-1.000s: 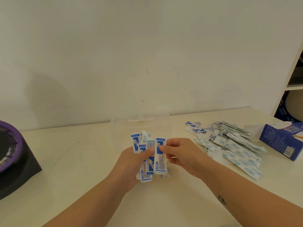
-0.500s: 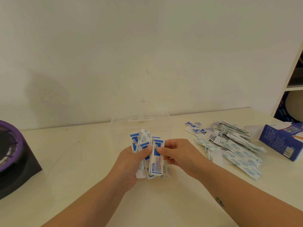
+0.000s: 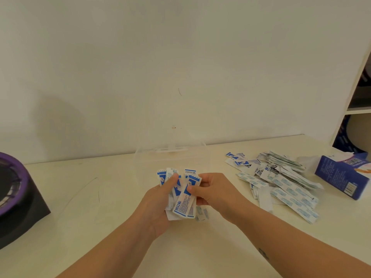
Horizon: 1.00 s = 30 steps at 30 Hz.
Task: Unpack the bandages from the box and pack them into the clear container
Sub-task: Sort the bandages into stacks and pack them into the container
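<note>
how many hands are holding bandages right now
2. The left hand grips the fanned bundle of bandages from the left side. The right hand pinches the same bundle from the right, thumb on the front strip. No other hands are in view.

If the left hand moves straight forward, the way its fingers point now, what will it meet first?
Probably the clear container, directly behind the bandages that the left hand holds; depth is unclear.

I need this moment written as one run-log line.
left hand: holds bandage bundle | right hand: pinches front bandage | clear container: just beyond hands | loose bandages, box: right side
</note>
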### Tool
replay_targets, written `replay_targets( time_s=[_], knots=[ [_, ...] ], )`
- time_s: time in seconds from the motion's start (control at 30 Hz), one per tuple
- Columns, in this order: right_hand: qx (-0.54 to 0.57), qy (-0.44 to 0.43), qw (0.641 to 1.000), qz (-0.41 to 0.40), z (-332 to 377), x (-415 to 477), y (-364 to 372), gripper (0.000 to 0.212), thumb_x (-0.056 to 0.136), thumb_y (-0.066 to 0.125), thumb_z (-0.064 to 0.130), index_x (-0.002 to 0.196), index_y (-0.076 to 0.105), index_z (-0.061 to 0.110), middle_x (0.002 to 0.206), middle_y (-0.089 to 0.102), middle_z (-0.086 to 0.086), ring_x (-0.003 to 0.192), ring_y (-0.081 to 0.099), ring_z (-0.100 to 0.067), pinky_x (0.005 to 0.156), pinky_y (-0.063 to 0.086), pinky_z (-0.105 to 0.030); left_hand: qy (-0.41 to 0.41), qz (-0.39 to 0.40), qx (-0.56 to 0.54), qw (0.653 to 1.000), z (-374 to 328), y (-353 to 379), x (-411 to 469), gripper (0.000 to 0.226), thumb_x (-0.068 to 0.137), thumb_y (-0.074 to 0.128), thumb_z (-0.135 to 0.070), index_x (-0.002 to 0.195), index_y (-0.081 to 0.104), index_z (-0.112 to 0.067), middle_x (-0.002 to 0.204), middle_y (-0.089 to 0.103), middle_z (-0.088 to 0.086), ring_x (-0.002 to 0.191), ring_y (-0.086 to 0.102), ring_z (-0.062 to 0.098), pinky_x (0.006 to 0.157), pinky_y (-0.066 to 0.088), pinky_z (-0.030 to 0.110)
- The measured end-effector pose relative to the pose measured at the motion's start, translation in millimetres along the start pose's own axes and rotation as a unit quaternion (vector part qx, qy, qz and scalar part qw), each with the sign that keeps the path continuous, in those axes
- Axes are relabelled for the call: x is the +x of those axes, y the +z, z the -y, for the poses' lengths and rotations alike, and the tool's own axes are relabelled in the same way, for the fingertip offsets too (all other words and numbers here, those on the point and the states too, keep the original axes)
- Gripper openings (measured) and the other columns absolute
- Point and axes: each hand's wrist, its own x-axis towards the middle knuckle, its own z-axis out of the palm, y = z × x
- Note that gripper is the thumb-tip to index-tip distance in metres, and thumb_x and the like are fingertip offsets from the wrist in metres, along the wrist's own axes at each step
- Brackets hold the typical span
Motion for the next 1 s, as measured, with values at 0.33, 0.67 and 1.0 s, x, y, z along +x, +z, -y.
replay_targets(
  time_s=[0.33, 0.67, 1.0],
  knots=[
    [0.004, 0.012, 1.000, 0.000, -2, -1, -7, 0.012, 0.087, 0.063, 0.007, 0.097, 0.065, 0.012, 0.094, 0.073, -0.006, 0.083, 0.071, -0.018, 0.077, 0.058, -0.033, 0.041, -0.026, 0.028, 0.998, 5, -1, 2, 0.020, 0.090, 0.057, -0.010, 0.108, 0.064, -0.008, 0.097, 0.072, 0.016, 0.084, 0.069, 0.033, 0.064, 0.058, 0.041],
    [-0.261, 0.071, 0.960, -0.072, 5, 2, -79, 0.063, 0.085, 0.067, 0.014, 0.141, 0.037, 0.009, 0.116, 0.055, -0.008, 0.087, 0.063, -0.018, 0.072, 0.051, -0.022, -0.013, -0.020, -0.116, 0.993, -2, 4, -1, 0.016, 0.096, 0.043, -0.004, 0.097, 0.058, 0.000, 0.093, 0.067, 0.018, 0.084, 0.063, 0.027, 0.061, 0.057, 0.033],
    [-0.399, -0.052, 0.907, -0.120, 8, -7, -57, 0.053, 0.087, 0.058, 0.044, 0.134, 0.047, 0.023, 0.122, 0.057, 0.008, 0.100, 0.053, -0.004, 0.080, 0.043, -0.022, -0.014, -0.005, 0.028, 1.000, 6, 2, 1, 0.014, 0.093, 0.052, -0.004, 0.099, 0.064, -0.007, 0.082, 0.074, 0.010, 0.070, 0.070, 0.022, 0.069, 0.054, 0.038]
  ],
)
